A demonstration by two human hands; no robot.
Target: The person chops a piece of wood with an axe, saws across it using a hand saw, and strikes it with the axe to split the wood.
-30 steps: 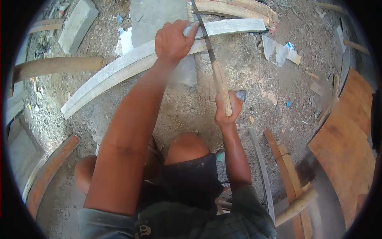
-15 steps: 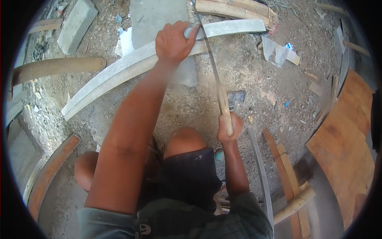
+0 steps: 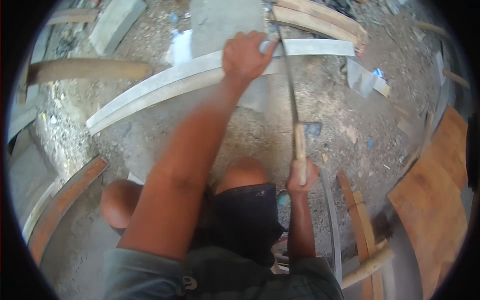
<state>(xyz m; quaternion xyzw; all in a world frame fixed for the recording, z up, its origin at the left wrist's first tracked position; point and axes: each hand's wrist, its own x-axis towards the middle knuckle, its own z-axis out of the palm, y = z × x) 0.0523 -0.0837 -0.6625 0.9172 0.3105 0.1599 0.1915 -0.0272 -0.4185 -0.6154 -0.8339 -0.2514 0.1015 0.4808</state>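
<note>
My left hand (image 3: 248, 56) presses down with curled fingers around a long pale board (image 3: 165, 75) that lies crosswise in front of me. Its thumb points at the blade and rests on a small bluish-white thing I cannot make out. My right hand (image 3: 303, 175) is closed around the light wooden handle (image 3: 300, 145) of a handsaw. The saw's thin blade (image 3: 288, 75), seen nearly edge-on, runs away from me and crosses the board just right of my left hand. A second pale strip (image 3: 175, 90) lies along the board's near side.
A grey slab (image 3: 225, 25) lies beneath the board. Wooden pieces (image 3: 320, 20) lie beyond it, and a concrete block (image 3: 117, 25) at upper left. Brown sheets (image 3: 430, 195) are at right, with loose timber strips (image 3: 362, 220) nearer me. Paper scraps (image 3: 362, 77) litter the dirt floor.
The right hand has drawn the handsaw back a little toward my body. My left hand stays on the board. The whole view has shifted, so the scene appears farther right.
</note>
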